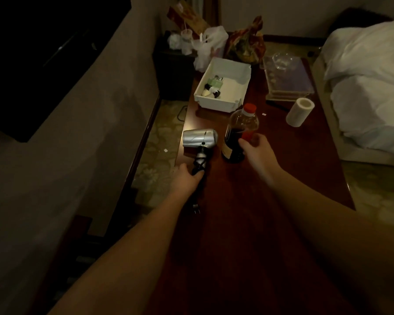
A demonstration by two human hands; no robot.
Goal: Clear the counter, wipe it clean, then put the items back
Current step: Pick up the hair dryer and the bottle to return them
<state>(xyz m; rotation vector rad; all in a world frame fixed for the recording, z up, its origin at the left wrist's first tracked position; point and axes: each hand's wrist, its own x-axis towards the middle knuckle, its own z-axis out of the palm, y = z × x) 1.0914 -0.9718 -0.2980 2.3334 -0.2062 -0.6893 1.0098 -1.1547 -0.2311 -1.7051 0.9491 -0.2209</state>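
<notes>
From the head camera, a silver hair dryer [200, 138] lies on its side at the left edge of the dark red-brown desk [248, 223], its black handle wound with cord and pointing near. Just right of it a bottle [239, 133] with a red cap and dark liquid stands upright.

The left hand [184, 176] curls round the near end of the dryer's handle. The right hand [256, 151] wraps the bottle's lower right side, fingers bent round it.

Farther along sit a white tray [222, 84] with small items inside, a paper roll [299, 112] on its side to the right, flat transparent cases [287, 78], and plastic bags [210, 45] at the far end. A white-sheeted bed [369, 87] borders the right.
</notes>
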